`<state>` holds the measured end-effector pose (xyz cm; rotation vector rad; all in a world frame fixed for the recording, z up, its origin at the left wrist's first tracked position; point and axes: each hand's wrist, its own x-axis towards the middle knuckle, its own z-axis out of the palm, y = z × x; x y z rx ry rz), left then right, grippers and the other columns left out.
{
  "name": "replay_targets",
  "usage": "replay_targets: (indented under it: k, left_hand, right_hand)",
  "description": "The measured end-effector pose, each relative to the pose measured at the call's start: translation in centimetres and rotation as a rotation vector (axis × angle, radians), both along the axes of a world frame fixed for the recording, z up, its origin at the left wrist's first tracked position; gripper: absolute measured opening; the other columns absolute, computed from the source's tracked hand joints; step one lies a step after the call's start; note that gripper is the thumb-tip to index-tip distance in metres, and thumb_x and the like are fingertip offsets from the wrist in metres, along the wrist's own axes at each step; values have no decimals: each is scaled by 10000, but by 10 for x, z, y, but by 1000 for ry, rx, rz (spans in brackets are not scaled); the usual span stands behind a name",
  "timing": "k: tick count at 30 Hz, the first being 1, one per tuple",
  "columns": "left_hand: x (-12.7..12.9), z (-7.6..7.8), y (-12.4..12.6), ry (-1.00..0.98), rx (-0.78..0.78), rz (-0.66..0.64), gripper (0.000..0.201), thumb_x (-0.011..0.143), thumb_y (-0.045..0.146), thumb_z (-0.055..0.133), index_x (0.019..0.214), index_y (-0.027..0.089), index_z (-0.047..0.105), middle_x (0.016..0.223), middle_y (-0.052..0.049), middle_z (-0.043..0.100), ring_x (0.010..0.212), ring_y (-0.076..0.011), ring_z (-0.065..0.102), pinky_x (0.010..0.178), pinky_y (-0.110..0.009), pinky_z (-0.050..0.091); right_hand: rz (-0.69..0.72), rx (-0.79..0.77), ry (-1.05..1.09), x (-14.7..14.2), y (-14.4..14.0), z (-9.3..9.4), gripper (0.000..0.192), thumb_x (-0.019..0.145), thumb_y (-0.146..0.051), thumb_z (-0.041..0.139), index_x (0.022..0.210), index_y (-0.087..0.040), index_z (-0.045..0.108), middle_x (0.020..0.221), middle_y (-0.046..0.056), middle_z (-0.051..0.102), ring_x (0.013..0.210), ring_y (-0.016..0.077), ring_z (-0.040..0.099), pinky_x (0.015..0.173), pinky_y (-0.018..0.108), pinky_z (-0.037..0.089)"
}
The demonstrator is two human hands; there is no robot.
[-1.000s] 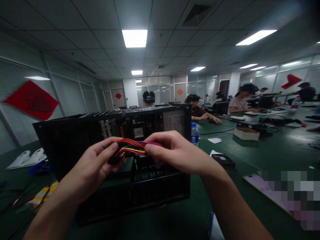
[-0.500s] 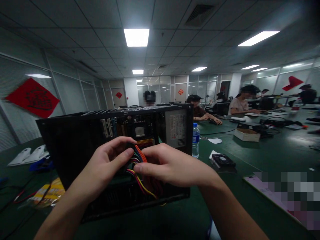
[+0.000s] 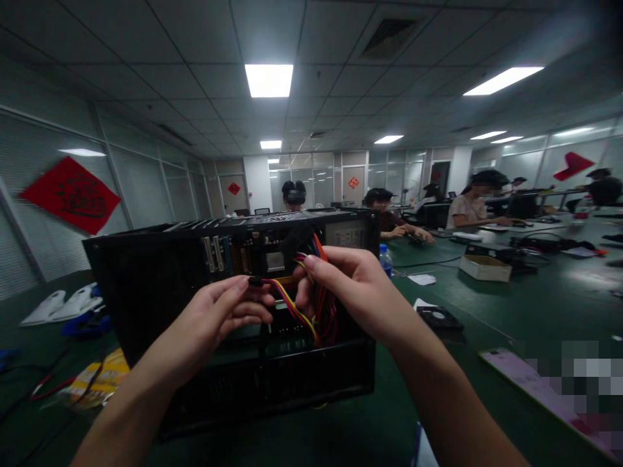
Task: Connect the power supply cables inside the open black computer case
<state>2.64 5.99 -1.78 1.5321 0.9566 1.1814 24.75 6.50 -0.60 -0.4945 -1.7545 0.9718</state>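
A black computer case (image 3: 146,292) stands on the green table with its side open toward me. Inside it show a motherboard with slots (image 3: 217,255) and a power supply (image 3: 348,235) at the upper right. My left hand (image 3: 219,308) pinches a small black connector (image 3: 255,281) on yellow, red and black wires (image 3: 289,303). My right hand (image 3: 348,282) is closed around a bundle of coloured power cables (image 3: 321,295), whose large black plug (image 3: 298,240) sticks up above the fingers. Some of the right fingers are hidden behind the wires.
On the right of the table (image 3: 462,350) lie a hard drive (image 3: 439,318), a pink flat box (image 3: 530,383) and a cardboard box (image 3: 485,268). A water bottle (image 3: 385,259) stands behind the case. At left are a yellow packet (image 3: 97,379) and white objects (image 3: 63,306). Co-workers sit farther back.
My right hand has moved up and right with the cable bundle. My left hand has come away from the thick bundle and now holds a small connector drawn out to the left.
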Motion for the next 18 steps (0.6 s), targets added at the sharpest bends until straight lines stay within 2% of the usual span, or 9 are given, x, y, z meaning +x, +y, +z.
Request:
replay_targets:
  k: [4,9,13,18]
  left_hand:
    - [3,-1,1,-96,10,40,317,821,438,689,925,143,742,910,-106,765,811,-208,716,775,-303,573]
    - [7,1,-5,-190,68,59,243,799,376,722,900,160,771,896,-89,778,836,-211,725,882,-332,554]
    - [10,3,-10,-200,94,115,246,756,371,763,887,164,782,926,-93,779,878,-228,724,870,-325,561]
    - [7,-1,-11,-180,112,277,444,713,426,786,1063,156,747,938,-102,776,806,-242,729,668,-287,586]
  right_hand:
    - [-37,49,-34,-1,-2,1,383,919,-502,542,768,-168,653,731,39,675,650,139,605,594,240,475]
    - [-68,76,-108,-9,-3,-3,364,908,-477,567,778,-155,677,720,12,633,623,117,540,537,215,415]
    - [44,-58,-89,-20,1,-9,374,877,-503,605,838,-143,698,668,-19,563,554,84,465,482,197,352]
    - [154,-191,2,-35,6,-20,415,790,-549,688,814,-135,708,666,-12,584,527,75,457,472,197,358]
